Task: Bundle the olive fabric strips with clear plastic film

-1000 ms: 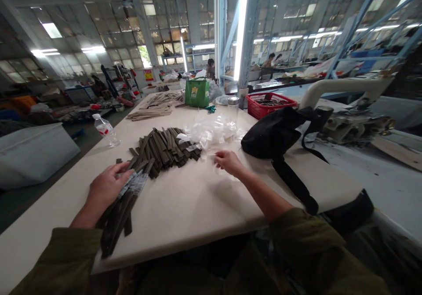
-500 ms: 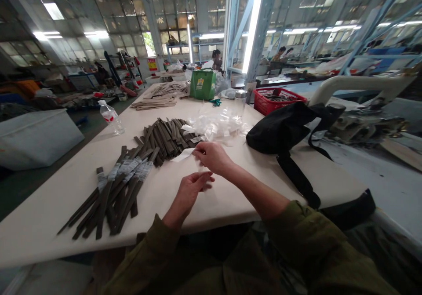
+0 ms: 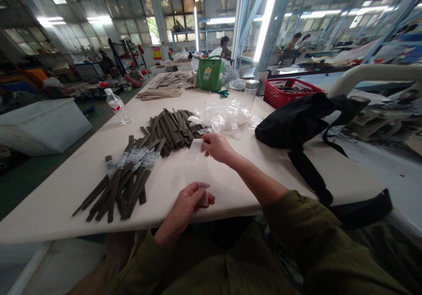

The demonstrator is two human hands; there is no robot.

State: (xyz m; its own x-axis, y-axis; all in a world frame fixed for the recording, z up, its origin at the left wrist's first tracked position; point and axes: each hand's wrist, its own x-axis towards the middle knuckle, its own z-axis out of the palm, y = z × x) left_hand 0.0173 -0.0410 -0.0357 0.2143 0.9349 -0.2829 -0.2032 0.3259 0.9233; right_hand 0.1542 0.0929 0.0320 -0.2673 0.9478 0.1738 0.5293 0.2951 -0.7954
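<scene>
Over the table near its front edge, my left hand is closed with the thumb against the fingers, pinching a small translucent piece of film or strip. My right hand is farther forward and pinches a thin whitish sheet, whose exact kind I cannot make out. Just beyond it lies a heap of dark grey-brown flat strips. To the left, more dark strips with clear plastic wrapped round their upper parts form a fanned pile. Loose clear plastic pieces are heaped beyond my right hand.
A black bag with straps rests on the right of the table. Farther back stand a red basket, a lidded clear jar, a green bag and a water bottle. People sit in the background.
My hands have moved apart: the left has come back toward the table's front edge, while the right stays forward with the whitish sheet. The view has shifted slightly.
</scene>
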